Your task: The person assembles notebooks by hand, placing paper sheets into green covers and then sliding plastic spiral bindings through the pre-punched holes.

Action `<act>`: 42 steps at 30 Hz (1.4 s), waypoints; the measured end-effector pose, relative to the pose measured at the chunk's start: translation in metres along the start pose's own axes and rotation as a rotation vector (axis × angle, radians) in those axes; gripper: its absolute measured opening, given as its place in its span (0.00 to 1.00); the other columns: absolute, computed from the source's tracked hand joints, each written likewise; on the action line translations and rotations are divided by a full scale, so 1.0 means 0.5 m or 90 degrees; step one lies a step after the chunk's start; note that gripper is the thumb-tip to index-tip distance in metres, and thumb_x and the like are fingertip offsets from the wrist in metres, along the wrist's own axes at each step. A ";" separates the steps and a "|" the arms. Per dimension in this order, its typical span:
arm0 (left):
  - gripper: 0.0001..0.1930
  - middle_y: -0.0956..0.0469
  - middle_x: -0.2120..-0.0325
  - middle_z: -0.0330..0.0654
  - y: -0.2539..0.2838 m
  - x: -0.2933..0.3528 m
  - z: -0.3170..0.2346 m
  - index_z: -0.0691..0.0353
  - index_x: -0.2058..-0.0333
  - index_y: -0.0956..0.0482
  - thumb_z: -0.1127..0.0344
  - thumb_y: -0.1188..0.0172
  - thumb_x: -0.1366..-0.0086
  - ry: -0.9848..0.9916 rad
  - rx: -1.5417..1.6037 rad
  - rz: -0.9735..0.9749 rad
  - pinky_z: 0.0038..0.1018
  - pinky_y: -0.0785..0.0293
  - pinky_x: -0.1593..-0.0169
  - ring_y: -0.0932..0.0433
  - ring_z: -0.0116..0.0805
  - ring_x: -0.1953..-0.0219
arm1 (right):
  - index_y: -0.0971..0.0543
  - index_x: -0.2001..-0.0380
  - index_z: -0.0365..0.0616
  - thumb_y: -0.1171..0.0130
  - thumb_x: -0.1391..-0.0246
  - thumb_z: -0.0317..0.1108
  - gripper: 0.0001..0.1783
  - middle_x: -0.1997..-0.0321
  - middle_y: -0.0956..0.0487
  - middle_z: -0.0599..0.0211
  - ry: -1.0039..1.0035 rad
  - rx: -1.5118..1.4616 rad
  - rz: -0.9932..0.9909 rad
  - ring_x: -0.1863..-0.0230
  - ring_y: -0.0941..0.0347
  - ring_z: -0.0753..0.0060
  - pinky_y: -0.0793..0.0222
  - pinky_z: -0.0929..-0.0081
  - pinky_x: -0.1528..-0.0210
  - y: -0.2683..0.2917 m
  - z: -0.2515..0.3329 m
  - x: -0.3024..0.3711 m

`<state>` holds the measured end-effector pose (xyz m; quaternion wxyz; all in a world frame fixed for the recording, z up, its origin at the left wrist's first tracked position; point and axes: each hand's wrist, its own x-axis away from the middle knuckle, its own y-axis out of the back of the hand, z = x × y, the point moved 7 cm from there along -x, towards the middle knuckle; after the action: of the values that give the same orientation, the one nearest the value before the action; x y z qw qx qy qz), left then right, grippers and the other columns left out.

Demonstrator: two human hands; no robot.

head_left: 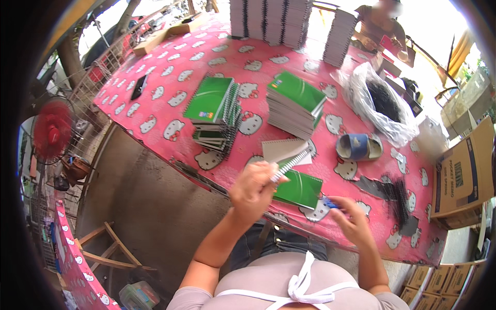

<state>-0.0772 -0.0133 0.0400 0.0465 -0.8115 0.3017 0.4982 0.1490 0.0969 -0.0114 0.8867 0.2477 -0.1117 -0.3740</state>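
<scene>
A green-covered spiral notebook [298,189] lies near the table's front edge, directly before me. Its pale wire spiral [292,164] slants along the upper side, next to some white pages [284,150]. My left hand [252,190] is closed around the lower left end of this spiral, its fingertips slightly blurred. In my right hand [352,219] is a small blue-handled tool [329,202], with the fingers curled on the handle and its tip by the notebook's right edge. The tool's exact kind is too small to make out.
Stacks of green notebooks [212,101] [297,93] stand beyond my hands. At right are a blue slipper [353,147], a plastic bag of black coils [385,101], loose black coils [399,201] and a cardboard box [461,178]. Another person [380,28] sits across the table.
</scene>
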 end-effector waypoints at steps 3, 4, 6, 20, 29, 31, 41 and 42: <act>0.12 0.21 0.69 0.41 0.098 -0.118 0.026 0.63 0.60 0.22 0.74 0.33 0.44 -0.003 -0.089 -0.024 0.25 0.24 0.64 0.23 0.29 0.68 | 0.24 0.52 0.40 0.37 0.50 0.39 0.23 0.50 0.26 0.52 -0.053 0.366 -0.149 0.46 0.31 0.50 0.37 0.52 0.44 0.077 -0.082 0.046; 0.12 0.21 0.70 0.40 0.128 -0.160 0.033 0.63 0.59 0.22 0.71 0.34 0.42 -0.013 -0.185 -0.049 0.30 0.28 0.67 0.25 0.35 0.70 | 0.24 0.52 0.40 0.36 0.50 0.39 0.23 0.48 0.27 0.52 -0.043 0.437 -0.159 0.44 0.33 0.49 0.39 0.52 0.43 0.079 -0.100 0.064; 0.10 0.22 0.71 0.39 0.141 -0.288 0.013 0.59 0.56 0.22 0.67 0.44 0.35 -0.130 -0.318 0.010 0.36 0.38 0.59 0.30 0.35 0.70 | 0.25 0.51 0.40 0.35 0.52 0.39 0.25 0.44 0.30 0.51 0.000 0.476 -0.180 0.42 0.35 0.47 0.41 0.52 0.41 0.083 -0.092 0.053; 0.30 0.44 0.34 0.43 0.038 -0.283 0.120 0.48 0.35 0.41 0.50 0.47 0.33 -0.071 -0.296 0.219 0.63 0.71 0.35 0.50 0.48 0.31 | 0.28 0.59 0.39 0.27 0.63 0.40 0.29 0.49 0.30 0.52 0.056 0.286 -0.131 0.46 0.36 0.49 0.37 0.57 0.47 -0.056 -0.058 -0.125; 0.33 0.35 0.44 0.51 -0.087 0.160 0.100 0.57 0.36 0.42 0.82 0.45 0.39 0.438 0.292 0.196 0.29 0.39 0.39 0.34 0.43 0.40 | 0.34 0.70 0.40 0.32 0.60 0.17 0.20 0.73 0.26 0.64 0.112 -0.106 -0.173 0.70 0.28 0.73 0.32 0.76 0.67 -0.090 -0.034 -0.080; 0.32 0.37 0.43 0.51 -0.075 0.152 0.073 0.58 0.37 0.41 0.85 0.47 0.40 0.329 0.177 0.180 0.29 0.38 0.40 0.34 0.42 0.41 | 0.34 0.70 0.41 0.34 0.59 0.16 0.19 0.71 0.27 0.66 0.100 -0.257 -0.172 0.69 0.29 0.76 0.33 0.77 0.65 -0.115 -0.032 -0.069; 0.19 0.26 0.53 0.43 -0.141 0.067 -0.011 0.50 0.59 0.18 0.71 0.31 0.52 0.119 -0.198 0.318 0.46 0.45 0.39 0.32 0.45 0.47 | 0.30 0.65 0.39 0.35 0.55 0.20 0.15 0.67 0.29 0.58 0.141 -0.100 -0.137 0.66 0.31 0.59 0.33 0.67 0.64 -0.103 -0.027 -0.089; 0.13 0.21 0.61 0.37 -0.154 0.081 0.019 0.49 0.64 0.16 0.67 0.30 0.51 0.133 -0.119 0.330 0.47 0.47 0.40 0.28 0.39 0.53 | 0.28 0.65 0.39 0.34 0.59 0.21 0.17 0.63 0.27 0.54 0.201 0.036 -0.117 0.60 0.28 0.51 0.32 0.62 0.59 -0.076 -0.014 -0.081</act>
<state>-0.0303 0.0351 -0.0160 -0.1880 -0.7551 0.4548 0.4331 0.1004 0.1058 -0.0379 0.8478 0.3375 0.0419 -0.4068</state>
